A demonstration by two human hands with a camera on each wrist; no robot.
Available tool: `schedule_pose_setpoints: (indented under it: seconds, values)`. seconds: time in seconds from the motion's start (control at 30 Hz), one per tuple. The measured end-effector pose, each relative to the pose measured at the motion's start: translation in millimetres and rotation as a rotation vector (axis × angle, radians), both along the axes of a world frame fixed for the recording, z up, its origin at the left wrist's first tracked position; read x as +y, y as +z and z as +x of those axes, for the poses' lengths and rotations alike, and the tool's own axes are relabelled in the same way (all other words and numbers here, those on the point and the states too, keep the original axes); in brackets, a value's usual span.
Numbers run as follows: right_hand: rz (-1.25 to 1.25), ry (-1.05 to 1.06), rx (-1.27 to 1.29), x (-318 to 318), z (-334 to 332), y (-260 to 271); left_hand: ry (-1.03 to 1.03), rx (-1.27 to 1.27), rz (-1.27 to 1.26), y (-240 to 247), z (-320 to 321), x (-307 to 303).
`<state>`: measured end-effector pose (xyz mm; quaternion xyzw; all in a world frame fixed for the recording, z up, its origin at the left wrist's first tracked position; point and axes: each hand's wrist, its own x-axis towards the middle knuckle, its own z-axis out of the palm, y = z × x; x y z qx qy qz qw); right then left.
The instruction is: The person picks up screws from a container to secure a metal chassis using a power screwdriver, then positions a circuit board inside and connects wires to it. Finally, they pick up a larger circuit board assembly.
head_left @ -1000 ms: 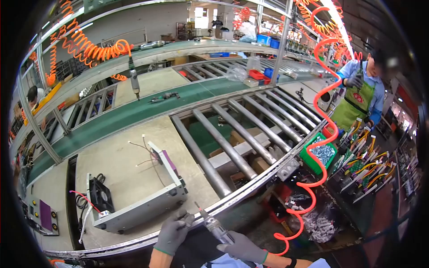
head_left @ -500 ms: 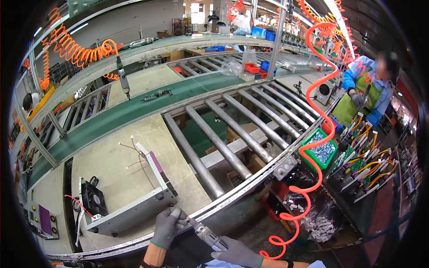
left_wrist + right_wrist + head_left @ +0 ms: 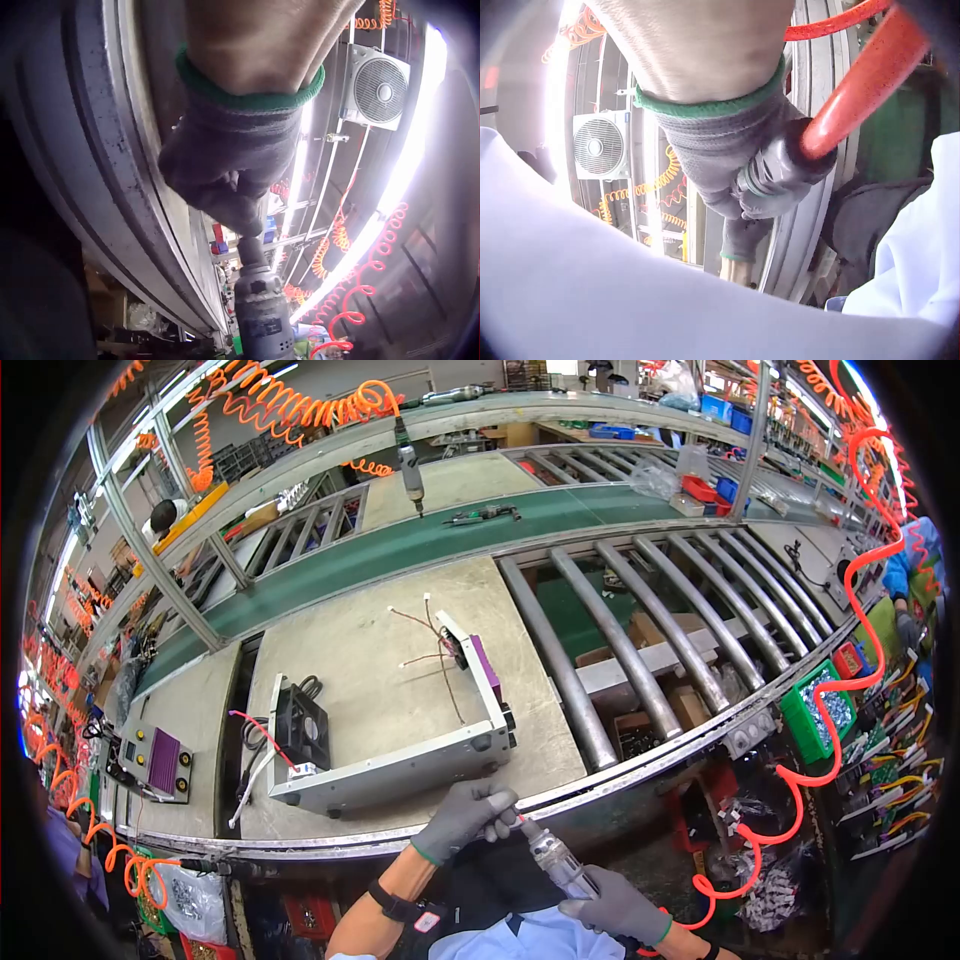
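My right hand (image 3: 610,905), in a grey glove with a green cuff, grips an air screwdriver (image 3: 558,862), a red coiled hose at its rear end. The gloved left hand (image 3: 468,822) has its fingers curled, thumb and fingertips pinched together at the screwdriver's bit. In the left wrist view those fingertips meet the nose of the screwdriver (image 3: 262,315); I cannot tell what small piece they pinch. Just beyond the left hand, an open grey metal housing (image 3: 400,785) lies on the board, with a black fan (image 3: 302,730), loose wires and a purple panel (image 3: 485,670).
A finished-looking unit with a purple panel (image 3: 163,762) stands at left. Steel rollers (image 3: 630,640) run right of the board (image 3: 540,730). The red coiled hose (image 3: 850,620) hangs at right by a green bin (image 3: 815,710) of small metal parts. Another screwdriver (image 3: 410,475) hangs above the green belt (image 3: 360,550).
The head view has turned left, so the bench appears further right. My left hand, earlier apart from the bit, has come together with its tip. The right hand keeps its grip on the screwdriver.
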<state>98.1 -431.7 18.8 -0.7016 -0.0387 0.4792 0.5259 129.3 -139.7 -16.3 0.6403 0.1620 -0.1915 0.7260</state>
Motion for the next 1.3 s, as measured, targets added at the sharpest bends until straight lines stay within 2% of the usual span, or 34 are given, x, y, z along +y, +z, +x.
schedule_pose_setpoints:
  seconds: [0.03,0.13,0.23,0.3,0.33,0.43,0.47,0.57,0.67,0.77,0.97,1.13,1.3]
  values:
    - [0.001,-0.023,-0.004,4.2,0.2,-3.5,-0.008,0.017,0.028,3.3,-1.2,-0.8]
    - [0.0,-0.086,-0.028,21.3,6.7,-17.1,-0.097,-0.221,0.529,15.1,-12.4,-4.8]
    - [-0.019,-0.122,-0.039,35.4,14.8,-20.3,0.274,-0.975,1.156,49.3,-4.6,9.7]
    - [-0.037,-0.111,-0.031,42.8,21.6,-17.1,0.318,-1.038,1.383,88.1,5.1,20.8]
    - [-0.034,-0.112,-0.032,45.3,22.1,-17.0,0.332,-1.151,1.426,90.6,18.3,29.7]
    - [-0.026,-0.12,-0.041,49.9,24.2,-19.7,0.082,-1.0,1.593,75.1,35.5,45.7]
    - [-0.024,-0.129,-0.043,50.6,23.8,-23.5,0.003,-0.735,1.59,73.2,33.7,39.2]
    - [-0.036,-0.153,-0.038,53.9,20.3,-24.4,-0.076,-0.633,1.536,82.2,35.5,38.9]
    - [-0.059,-0.16,-0.028,53.6,17.0,-21.8,-0.041,-0.675,1.524,76.9,35.2,39.6]
    - [-0.125,-0.155,-0.047,50.4,9.4,-16.5,-0.095,-0.626,1.514,83.7,28.4,35.9]
    - [-0.174,-0.181,-0.089,43.3,-0.3,-18.5,0.006,-0.848,1.425,73.7,21.7,30.5]
    - [-0.119,-0.303,-0.022,58.4,-15.3,-31.4,0.003,-0.817,1.401,74.2,25.5,25.5]
    - [-0.157,-0.319,-0.016,67.4,-15.9,-28.6,0.004,-0.8,1.372,76.6,29.2,23.0]
